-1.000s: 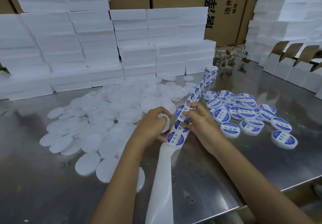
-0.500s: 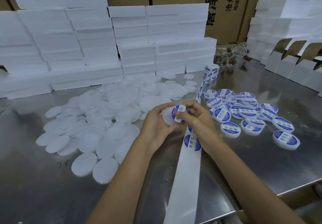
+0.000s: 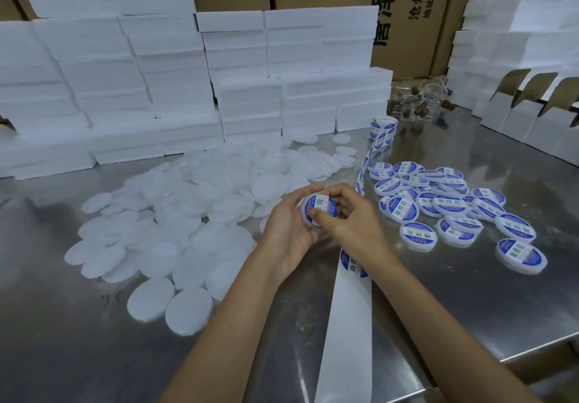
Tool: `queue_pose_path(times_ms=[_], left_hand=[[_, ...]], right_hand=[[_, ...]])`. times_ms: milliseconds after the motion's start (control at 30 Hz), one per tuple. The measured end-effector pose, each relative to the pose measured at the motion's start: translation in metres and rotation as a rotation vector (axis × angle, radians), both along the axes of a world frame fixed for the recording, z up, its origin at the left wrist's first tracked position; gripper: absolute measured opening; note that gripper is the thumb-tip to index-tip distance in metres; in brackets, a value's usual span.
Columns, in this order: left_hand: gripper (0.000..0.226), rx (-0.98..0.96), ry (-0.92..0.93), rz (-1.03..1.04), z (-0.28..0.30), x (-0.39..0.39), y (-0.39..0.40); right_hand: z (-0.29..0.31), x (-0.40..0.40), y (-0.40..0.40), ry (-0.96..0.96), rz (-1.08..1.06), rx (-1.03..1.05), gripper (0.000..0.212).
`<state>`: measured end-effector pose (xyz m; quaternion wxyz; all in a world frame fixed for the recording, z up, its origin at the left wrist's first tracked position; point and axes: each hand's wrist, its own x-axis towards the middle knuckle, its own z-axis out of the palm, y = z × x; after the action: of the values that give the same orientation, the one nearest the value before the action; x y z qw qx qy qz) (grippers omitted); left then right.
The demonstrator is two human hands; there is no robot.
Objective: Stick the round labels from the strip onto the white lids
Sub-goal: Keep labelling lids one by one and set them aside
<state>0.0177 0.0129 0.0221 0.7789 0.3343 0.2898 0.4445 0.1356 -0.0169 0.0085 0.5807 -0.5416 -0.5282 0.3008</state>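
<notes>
Steel table (image 3: 94,340), bare lids (image 3: 194,214) heaped at ten o'clock. Dead centre, the left hand (image 3: 288,230) cups a white lid (image 3: 308,211) while the right hand (image 3: 347,217) pinches its label (image 3: 322,205) down. Best to rub outward, centre first, flattening bubbles; the strip (image 3: 347,324) trails to six.

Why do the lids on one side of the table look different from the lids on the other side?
The lids by the left hand, the plain lids, are bare white, while the labelled lids wear blue and white round stickers. The plain lids make a much bigger heap; the labelled lids are a smaller bunch. Both are round, flat and lie on the metal table.
</notes>
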Motion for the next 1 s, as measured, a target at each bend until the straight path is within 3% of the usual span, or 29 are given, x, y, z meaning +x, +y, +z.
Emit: queue_pose_path(times_ms=[400,567,600,733,867,1000], left_hand=[[0.031,0.037,0.054,0.022,-0.001,0.004,-0.001],[0.023,0.046,-0.047,0.024,0.005,-0.001,-0.003],[0.024,0.037,-0.089,0.014,0.007,-0.002,-0.004],[0.03,0.046,-0.164,-0.05,0.01,0.001,-0.008],[0.024,0.026,-0.187,-0.095,0.014,0.001,-0.01],[0.021,0.01,-0.201,-0.116,0.012,0.0,-0.011]], right_hand=[[-0.008,-0.001,-0.001,-0.13,-0.099,0.062,0.026],[-0.01,0.006,0.0,-0.191,-0.208,0.09,0.068],[-0.01,0.007,0.0,-0.205,-0.219,0.091,0.069],[-0.013,0.005,0.0,-0.331,-0.269,0.14,0.058],[-0.011,0.009,0.002,-0.388,-0.284,0.208,0.034],[-0.011,0.013,0.001,-0.418,-0.312,0.262,0.027]])
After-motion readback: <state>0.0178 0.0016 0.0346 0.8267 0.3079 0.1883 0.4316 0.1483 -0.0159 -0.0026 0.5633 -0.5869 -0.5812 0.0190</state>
